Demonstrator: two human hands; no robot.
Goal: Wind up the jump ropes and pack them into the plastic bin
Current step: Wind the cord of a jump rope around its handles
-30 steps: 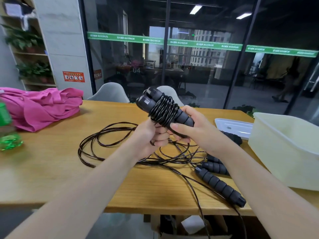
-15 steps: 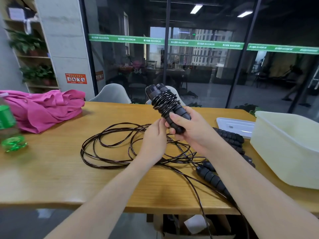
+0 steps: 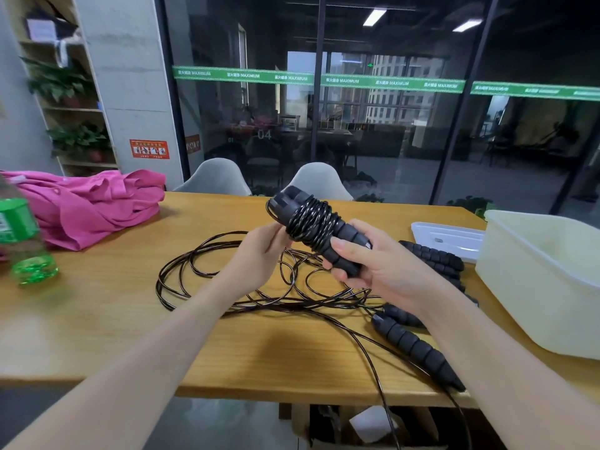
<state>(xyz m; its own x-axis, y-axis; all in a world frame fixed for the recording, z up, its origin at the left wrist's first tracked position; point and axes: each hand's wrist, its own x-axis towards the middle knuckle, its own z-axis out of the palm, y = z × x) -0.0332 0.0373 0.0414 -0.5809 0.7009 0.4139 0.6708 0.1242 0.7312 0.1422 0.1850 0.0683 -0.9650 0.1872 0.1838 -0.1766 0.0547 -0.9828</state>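
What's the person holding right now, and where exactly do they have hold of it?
The right hand grips the paired jump rope handles at their lower end, below the wound cord. The left hand pinches the loose black cord beside the winding.

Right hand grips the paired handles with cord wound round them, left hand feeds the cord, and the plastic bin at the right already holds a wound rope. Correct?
Not quite. In the head view the plastic bin shows no rope inside; the part of its interior in view is bare. The rest stands: the right hand grips the paired handles with cord wound round them, and the left hand feeds the cord.
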